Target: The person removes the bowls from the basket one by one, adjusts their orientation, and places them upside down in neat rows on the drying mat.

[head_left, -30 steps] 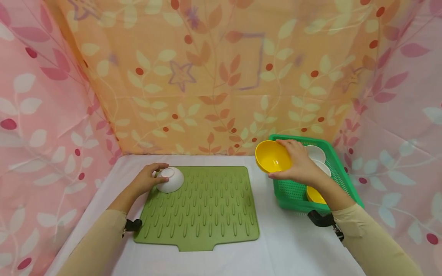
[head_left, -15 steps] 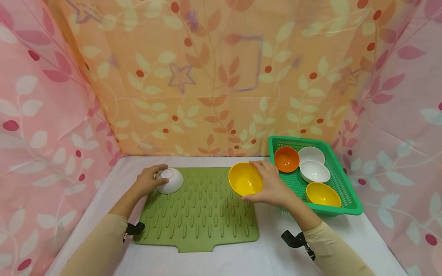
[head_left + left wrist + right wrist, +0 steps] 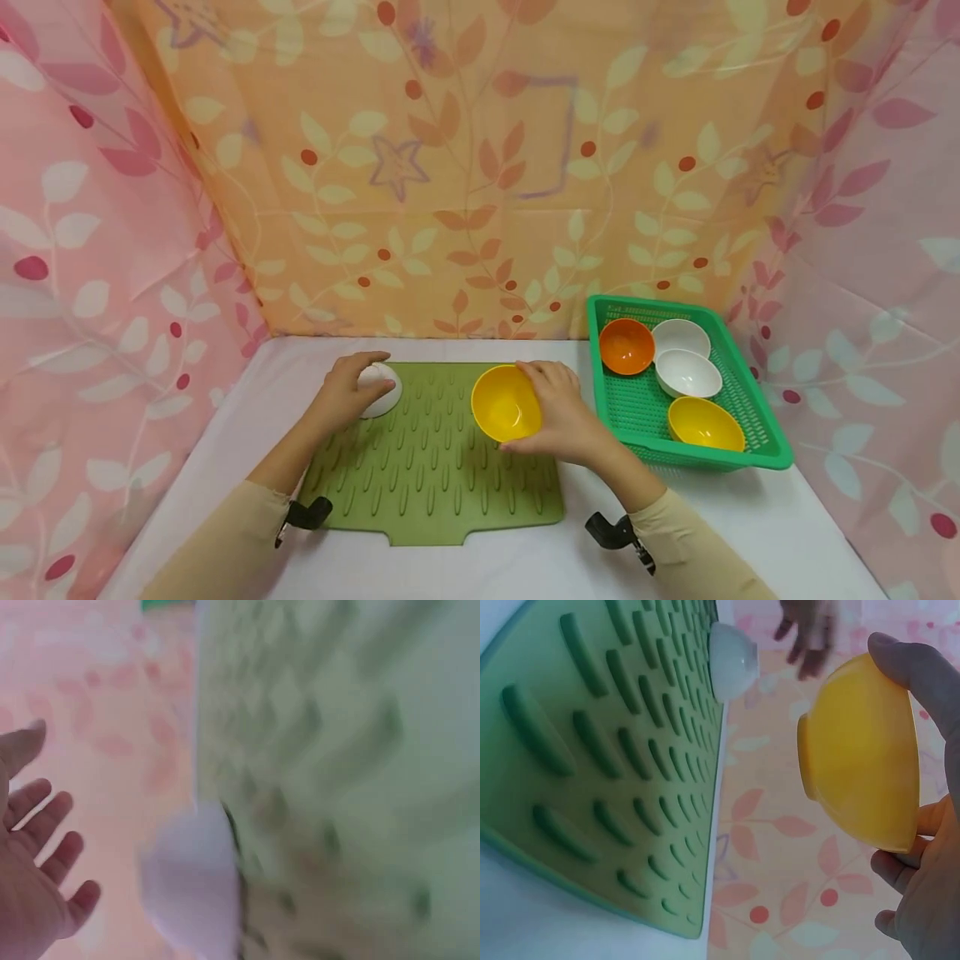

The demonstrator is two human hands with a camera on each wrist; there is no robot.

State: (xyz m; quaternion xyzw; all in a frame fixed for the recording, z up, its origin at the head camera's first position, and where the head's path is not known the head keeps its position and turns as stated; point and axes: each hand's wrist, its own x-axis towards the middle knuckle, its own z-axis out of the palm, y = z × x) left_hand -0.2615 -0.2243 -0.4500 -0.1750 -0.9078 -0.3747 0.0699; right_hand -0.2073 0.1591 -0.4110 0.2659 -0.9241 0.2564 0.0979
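Yellow bowl is in the right hand — fingers curled round its rim and back, held tipped on its side, open mouth facing left toward the other hand, just above the green mat. The right wrist view shows a clear gap between the bowl and mat, so it's not set down. Left hand sits over the upturned white bowl at the mat's far-left corner; head view looks like touching, but the blurry wrist view shows the fingers spread with the bowl a bit apart — call it relaxed, gripping nothing. Basket lies off to the right of the right hand on the worktop.
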